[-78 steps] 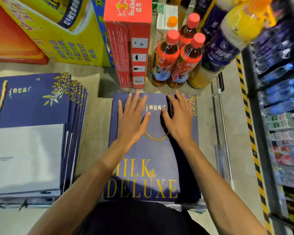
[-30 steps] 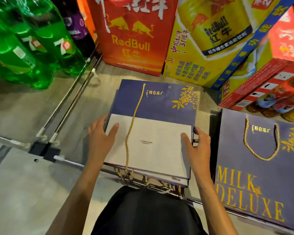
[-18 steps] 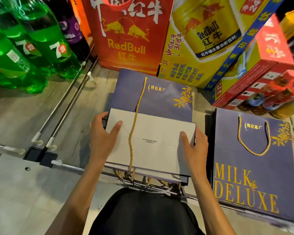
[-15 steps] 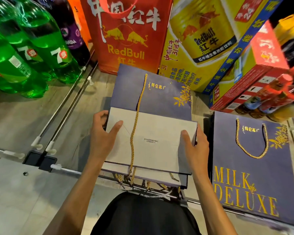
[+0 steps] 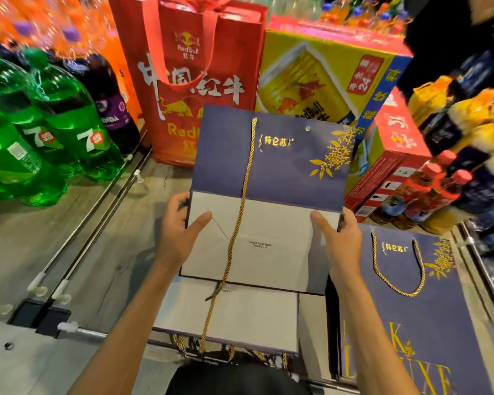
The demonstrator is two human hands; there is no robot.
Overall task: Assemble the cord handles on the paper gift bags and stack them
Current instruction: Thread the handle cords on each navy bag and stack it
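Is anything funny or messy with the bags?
Yes. On the bag held by the left hand and right hand, the gold cord runs down in one straight line, and the hole near the top is empty. The finished bag at the right has a loop, so this handle looks half done.

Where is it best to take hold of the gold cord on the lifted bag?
Probably near its loose lower end, from the right: the gold cord hangs straight from the top left, and the empty eyelet sits at upper right of the lifted bag.
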